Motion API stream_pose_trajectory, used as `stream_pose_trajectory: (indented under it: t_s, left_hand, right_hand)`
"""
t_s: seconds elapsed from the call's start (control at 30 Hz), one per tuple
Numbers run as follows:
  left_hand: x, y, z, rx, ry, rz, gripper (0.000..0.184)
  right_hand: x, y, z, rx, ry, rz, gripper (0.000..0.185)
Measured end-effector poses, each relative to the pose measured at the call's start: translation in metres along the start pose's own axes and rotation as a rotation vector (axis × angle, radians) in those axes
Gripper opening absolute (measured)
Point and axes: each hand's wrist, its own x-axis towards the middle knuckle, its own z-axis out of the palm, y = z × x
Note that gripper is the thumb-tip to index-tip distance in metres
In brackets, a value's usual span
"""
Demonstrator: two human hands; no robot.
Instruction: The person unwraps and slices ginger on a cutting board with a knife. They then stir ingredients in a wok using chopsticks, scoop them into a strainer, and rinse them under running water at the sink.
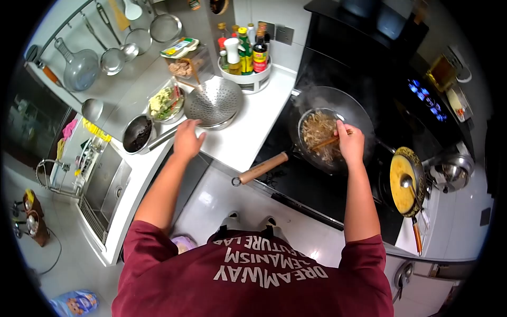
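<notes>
My right hand (350, 141) grips a pair of wooden chopsticks (326, 143), their tips down in the shredded food (317, 129) in bubbling liquid. That food sits in the dark wok (348, 105) on the cooktop, whose wooden handle (264, 168) points toward me. My left hand (188, 140) is over the long metal handle of a perforated strainer (214, 100), thumb spread away from the fingers; whether it touches the handle is hard to tell. Beside it stand a small pot (138, 136) with dark contents and a bowl of chopped greens and garlic (165, 101).
Right of the wok, a pan of yellow liquid (402, 179) holds a spoon. Sauce bottles (245, 50) stand in a round white tray (253, 80) by the wall. Ladles and strainers (112, 61) hang upper left, above a sink (105, 182). A lidded container (185, 66) stands behind the strainer.
</notes>
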Motion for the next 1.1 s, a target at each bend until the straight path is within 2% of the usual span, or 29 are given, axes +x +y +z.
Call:
stream_pose_trajectory:
  t_s: [0.03,0.1,0.17,0.27,0.37,0.43,0.5,0.57,0.6,0.73,0.87,0.93,1.0,1.1]
  left_hand:
    - [0.001,-0.026,0.002,0.111,-0.033,-0.064,0.054]
    - [0.009,-0.060,-0.003,0.392,-0.249,-0.216,0.071]
    - [0.011,-0.100,0.006,0.511,-0.234,-0.173,0.067]
    - [0.043,-0.125,-0.010,0.308,-0.633,-0.295,0.061]
    - [0.054,-0.145,-0.008,-0.261,-0.935,-0.348,0.044]
    - [0.044,-0.143,0.005,-0.685,-1.059,-0.455,0.047]
    - [0.030,-0.139,0.013,-1.056,-1.096,-0.653,0.030]
    - [0.013,-0.111,0.000,-1.238,-1.003,-0.723,0.021]
    - [0.012,-0.112,0.010,-1.223,-0.983,-0.688,0.019]
    - [0.001,-0.091,0.003,-1.140,-0.857,-0.573,0.016]
    - [0.003,-0.075,-0.015,-1.103,-0.775,-0.460,0.017]
    - [0.003,-0.061,-0.022,-1.062,-0.747,-0.442,0.018]
    - [0.004,-0.048,-0.030,-1.137,-0.788,-0.425,0.019]
    - [0.009,-0.023,-0.042,-1.142,-0.814,-0.355,0.020]
  right_hand:
    - [0.008,0.006,0.011,-0.012,0.008,-0.015,0.034]
    - [0.019,0.013,0.032,-0.040,0.031,-0.038,0.032]
    - [0.018,0.004,0.044,-0.096,0.034,-0.029,0.030]
    - [0.010,-0.004,0.055,-0.112,0.038,-0.017,0.030]
    - [0.007,-0.009,0.061,-0.128,0.133,0.038,0.032]
    - [0.003,-0.026,0.056,-0.132,0.170,0.069,0.033]
    - [-0.008,-0.043,0.056,-0.128,0.204,0.084,0.033]
    - [-0.018,-0.048,0.059,-0.102,0.267,0.085,0.033]
    - [-0.023,-0.053,0.060,-0.100,0.280,0.102,0.032]
    - [-0.041,-0.060,0.056,-0.118,0.412,-0.098,0.030]
    - [-0.053,-0.051,0.055,-0.156,0.380,-0.069,0.026]
    - [-0.051,-0.035,0.050,-0.137,0.446,-0.033,0.026]
    - [-0.053,-0.031,0.046,-0.065,0.424,0.072,0.025]
    - [-0.056,-0.022,0.037,-0.093,0.434,0.021,0.027]
